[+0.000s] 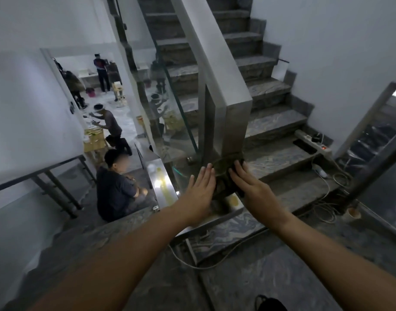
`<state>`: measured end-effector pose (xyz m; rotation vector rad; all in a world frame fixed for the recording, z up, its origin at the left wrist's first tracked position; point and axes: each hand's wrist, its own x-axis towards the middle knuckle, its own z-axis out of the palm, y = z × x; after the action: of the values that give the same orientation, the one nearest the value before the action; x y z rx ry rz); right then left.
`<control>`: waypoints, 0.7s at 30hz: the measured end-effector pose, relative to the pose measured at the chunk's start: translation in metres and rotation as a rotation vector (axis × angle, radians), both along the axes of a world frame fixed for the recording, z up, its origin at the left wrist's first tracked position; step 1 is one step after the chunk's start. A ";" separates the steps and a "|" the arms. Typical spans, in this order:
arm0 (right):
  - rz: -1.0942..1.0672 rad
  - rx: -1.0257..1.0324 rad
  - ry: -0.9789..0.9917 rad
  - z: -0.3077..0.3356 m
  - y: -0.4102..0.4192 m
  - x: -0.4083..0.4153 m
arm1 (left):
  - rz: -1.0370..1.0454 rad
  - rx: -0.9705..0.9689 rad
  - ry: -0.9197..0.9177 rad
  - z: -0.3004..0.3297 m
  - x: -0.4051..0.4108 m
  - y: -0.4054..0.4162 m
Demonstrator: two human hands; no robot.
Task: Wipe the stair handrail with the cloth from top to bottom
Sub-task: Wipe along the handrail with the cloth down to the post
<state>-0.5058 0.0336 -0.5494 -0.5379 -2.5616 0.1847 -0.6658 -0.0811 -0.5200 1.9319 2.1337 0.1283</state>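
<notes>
both hands, left hand (201, 194) and right hand (253, 187), fingers flat, press dark cloth (224, 176) around handrail (233, 122) post base (cup (354, 212) on floor, contents unclear).

Cloth (224, 176) mostly hidden between left hand (198, 194) and right hand (251, 189); post foot covered. Handrail (206, 41) top cut off by frame edge. Seated person's face (123, 162) blurred.

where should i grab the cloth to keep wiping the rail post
Hold the cloth at its two side flaps, one per hand, coming from the sides. It wraps around the square post, and the left hand and right hand already press it flat there.
</notes>
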 end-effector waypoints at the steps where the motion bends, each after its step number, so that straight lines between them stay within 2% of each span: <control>1: -0.018 -0.037 -0.027 -0.007 -0.004 0.000 | -0.009 -0.059 0.056 -0.005 -0.001 -0.001; 4: -0.065 -0.109 -0.088 -0.024 -0.013 0.001 | -0.028 -0.219 0.128 -0.018 0.002 -0.003; 7: -0.130 -0.178 -0.235 -0.029 -0.019 0.002 | -0.009 -0.299 0.111 -0.026 0.009 -0.003; 9: -0.157 -0.157 -0.401 -0.032 -0.021 0.000 | 0.019 -0.331 0.087 -0.034 0.013 -0.004; 11: -0.208 -0.089 -0.481 -0.035 -0.020 -0.002 | 0.055 -0.342 0.053 -0.043 0.015 -0.007; 15: -0.208 -0.119 -0.464 -0.039 -0.024 -0.007 | 0.103 -0.277 -0.004 -0.057 0.019 -0.021; 21: -0.057 -0.294 -0.367 -0.045 -0.045 -0.008 | 0.182 -0.213 -0.035 -0.060 0.002 -0.054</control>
<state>-0.5139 -0.0114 -0.5940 -0.8185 -2.8875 0.4883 -0.6639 -0.1350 -0.5799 1.6069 2.1980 -0.0308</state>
